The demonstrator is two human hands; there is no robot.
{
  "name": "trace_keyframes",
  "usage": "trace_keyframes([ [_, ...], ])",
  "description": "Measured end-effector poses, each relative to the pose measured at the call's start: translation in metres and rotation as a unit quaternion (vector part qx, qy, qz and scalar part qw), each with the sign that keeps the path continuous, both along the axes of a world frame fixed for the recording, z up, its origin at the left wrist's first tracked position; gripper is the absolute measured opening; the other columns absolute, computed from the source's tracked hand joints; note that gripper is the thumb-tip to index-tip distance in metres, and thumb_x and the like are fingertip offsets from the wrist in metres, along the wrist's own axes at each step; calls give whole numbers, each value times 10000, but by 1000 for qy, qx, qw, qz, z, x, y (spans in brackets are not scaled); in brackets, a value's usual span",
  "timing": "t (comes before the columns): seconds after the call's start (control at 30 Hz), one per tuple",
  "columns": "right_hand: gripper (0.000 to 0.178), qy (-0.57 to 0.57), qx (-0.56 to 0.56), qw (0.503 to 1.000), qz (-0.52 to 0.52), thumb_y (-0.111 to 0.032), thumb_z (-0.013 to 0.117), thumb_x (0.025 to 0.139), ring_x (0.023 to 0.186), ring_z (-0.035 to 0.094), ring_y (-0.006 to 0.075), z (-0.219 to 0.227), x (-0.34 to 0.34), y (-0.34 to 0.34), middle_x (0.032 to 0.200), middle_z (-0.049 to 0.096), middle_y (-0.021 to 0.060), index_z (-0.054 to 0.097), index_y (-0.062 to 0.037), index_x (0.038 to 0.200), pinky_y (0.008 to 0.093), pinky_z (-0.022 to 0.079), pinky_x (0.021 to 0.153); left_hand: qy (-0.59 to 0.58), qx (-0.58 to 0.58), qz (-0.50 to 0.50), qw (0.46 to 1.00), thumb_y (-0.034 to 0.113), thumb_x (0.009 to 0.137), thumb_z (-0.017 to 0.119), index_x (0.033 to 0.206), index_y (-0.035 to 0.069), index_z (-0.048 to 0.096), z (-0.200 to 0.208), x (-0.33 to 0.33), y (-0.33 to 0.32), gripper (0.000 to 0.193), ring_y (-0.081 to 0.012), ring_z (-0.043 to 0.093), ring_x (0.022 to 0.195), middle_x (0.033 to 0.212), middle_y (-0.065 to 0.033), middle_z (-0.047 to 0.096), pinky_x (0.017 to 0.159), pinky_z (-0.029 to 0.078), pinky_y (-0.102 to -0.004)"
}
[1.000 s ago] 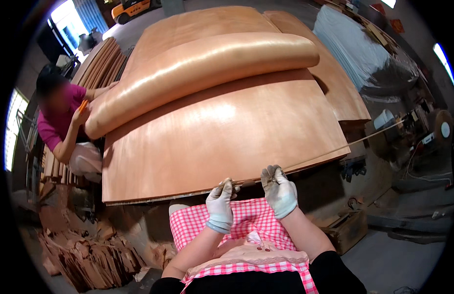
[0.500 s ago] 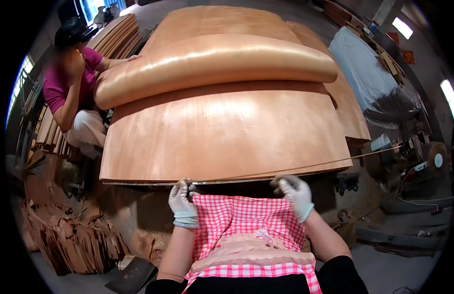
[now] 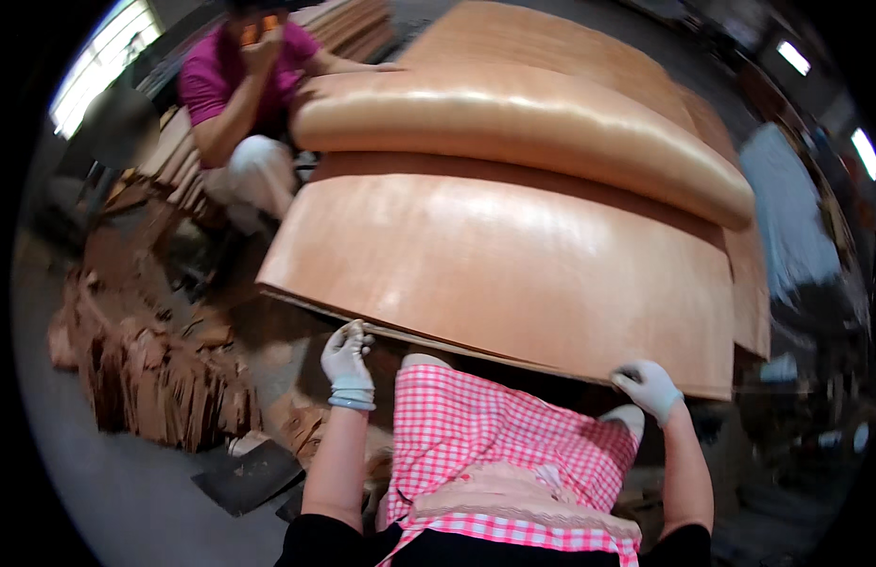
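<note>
A broad stack of thin reddish-brown wood veneer sheets [image 3: 513, 255] lies before me, its top sheet rolled back into a long veneer roll [image 3: 532, 118]. Along the near edge runs a thin pale strip [image 3: 457, 348]. My left hand [image 3: 346, 357], in a white glove, pinches at the left end of this strip, just off the veneer's edge. Near the front right corner my gloved right hand [image 3: 653, 387] has its fingers closed at the edge, seemingly on the same strip; its fingertips are blurred.
A person in a purple shirt [image 3: 220, 80] crouches at the far left, one hand on the roll. Torn veneer scraps [image 3: 159, 369] are heaped at left, with a dark flat sheet [image 3: 249, 477] on the floor. A plastic-covered stack [image 3: 788, 213] stands at right.
My view has turned, so the veneer appears tilted and shifted right. My hands have spread farther apart along the near edge, the right one toward the corner. The strip's long right end no longer shows.
</note>
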State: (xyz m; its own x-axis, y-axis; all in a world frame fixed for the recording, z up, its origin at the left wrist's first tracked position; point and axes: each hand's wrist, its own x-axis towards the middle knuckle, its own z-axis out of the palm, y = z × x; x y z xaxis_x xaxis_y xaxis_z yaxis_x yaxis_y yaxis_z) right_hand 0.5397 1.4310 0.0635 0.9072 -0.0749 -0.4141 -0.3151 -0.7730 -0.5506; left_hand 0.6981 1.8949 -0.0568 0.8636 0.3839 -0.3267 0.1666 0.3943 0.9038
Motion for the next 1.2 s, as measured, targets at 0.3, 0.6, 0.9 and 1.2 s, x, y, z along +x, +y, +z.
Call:
trace_keyframes([
  [0.3, 195, -1, 47, 989, -142, -136, 625, 847, 660, 611, 156, -42, -46, -68, 708, 660, 88, 672, 53, 857, 308, 487, 641, -19, 126, 119, 985, 52, 874, 672, 887, 30, 669, -40, 99, 104, 26, -75, 563, 577, 747, -8, 650, 509, 417, -198],
  [0.6, 178, 18, 102, 976, -190, -128, 642, 856, 588, 568, 116, -52, -23, -36, 654, 619, 43, 666, 47, 832, 277, 476, 567, 25, 353, 148, 923, 96, 813, 723, 870, -8, 701, -30, 153, 144, 121, -106, 584, 695, 788, -25, 678, 683, 487, -265],
  [0.9, 205, 32, 96, 978, -180, -161, 642, 860, 591, 563, 111, -48, -13, -19, 634, 609, 43, 664, 38, 817, 275, 466, 565, 77, 503, 107, 854, 198, 754, 737, 808, 57, 730, -41, 164, 166, 151, -276, 653, 800, 850, -151, 660, 761, 507, -352],
  [1.2, 280, 85, -38, 993, -76, -241, 623, 860, 633, 572, 132, -57, 13, -8, 675, 635, 64, 664, 35, 838, 322, 471, 614, 83, 553, 6, 829, 154, 777, 643, 966, 24, 725, -52, 172, 190, 243, -276, 685, 838, 905, -174, 711, 795, 519, -373],
])
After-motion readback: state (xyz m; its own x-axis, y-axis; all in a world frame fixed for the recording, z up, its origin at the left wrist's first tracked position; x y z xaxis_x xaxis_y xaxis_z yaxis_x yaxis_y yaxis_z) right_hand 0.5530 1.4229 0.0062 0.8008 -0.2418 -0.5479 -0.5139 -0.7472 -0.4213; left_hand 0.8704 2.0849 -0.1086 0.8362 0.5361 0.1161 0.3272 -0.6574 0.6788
